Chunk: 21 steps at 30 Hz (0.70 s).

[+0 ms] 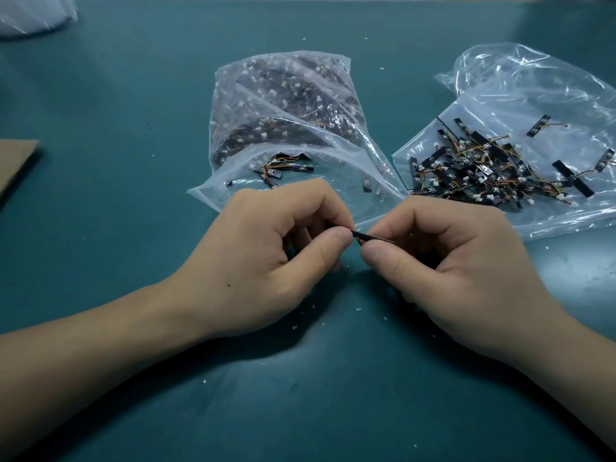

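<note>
While you pinch the black strip [371, 237] between left hand [266, 261] and right hand [453, 261] | light, thin, likely fragile | hold its ends, not the wires.

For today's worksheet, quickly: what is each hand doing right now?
Left hand: pinches one end of the small black strip.
Right hand: pinches its other end.

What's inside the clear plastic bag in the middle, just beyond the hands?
The clear plastic bag holds small black circuit strips with coloured wires and white connectors, densely packed at the back. Crinkled plastic hides how many.
</note>
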### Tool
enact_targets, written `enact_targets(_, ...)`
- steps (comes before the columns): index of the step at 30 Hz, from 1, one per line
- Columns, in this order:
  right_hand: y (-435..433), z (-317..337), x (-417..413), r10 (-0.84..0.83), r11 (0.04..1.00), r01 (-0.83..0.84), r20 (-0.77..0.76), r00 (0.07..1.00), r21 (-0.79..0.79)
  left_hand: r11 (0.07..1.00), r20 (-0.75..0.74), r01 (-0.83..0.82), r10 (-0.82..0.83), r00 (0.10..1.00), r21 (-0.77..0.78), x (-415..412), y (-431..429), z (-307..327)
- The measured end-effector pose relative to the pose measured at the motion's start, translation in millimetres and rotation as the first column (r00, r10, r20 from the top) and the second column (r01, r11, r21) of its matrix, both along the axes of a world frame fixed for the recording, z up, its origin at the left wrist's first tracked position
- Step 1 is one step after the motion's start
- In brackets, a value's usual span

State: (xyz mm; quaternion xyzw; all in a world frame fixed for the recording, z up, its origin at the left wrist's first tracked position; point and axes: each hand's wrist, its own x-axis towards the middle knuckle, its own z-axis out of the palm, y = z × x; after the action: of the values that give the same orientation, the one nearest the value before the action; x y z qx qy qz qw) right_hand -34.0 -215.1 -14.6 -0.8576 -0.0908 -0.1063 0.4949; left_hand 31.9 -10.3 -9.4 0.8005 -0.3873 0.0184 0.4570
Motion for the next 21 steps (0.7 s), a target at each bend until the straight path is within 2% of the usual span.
enact_targets(5, 0.4, 2.1, -2.7, 0.006, 1.000, -0.006, 0.010, 1.000, 0.008, 1.000, -0.051, 0.007, -0.007, 0.999, -0.001, -1.4, -0.6, 2.1)
enact_targets(21, -3.5, 2.1, -3.2, 0.028, 0.999, -0.027, 0.023, 0.999, -0.035, 0.997, -0.041, 0.045, -0.042, 0.998, 0.070, -2.1, -1.6, 5.2)
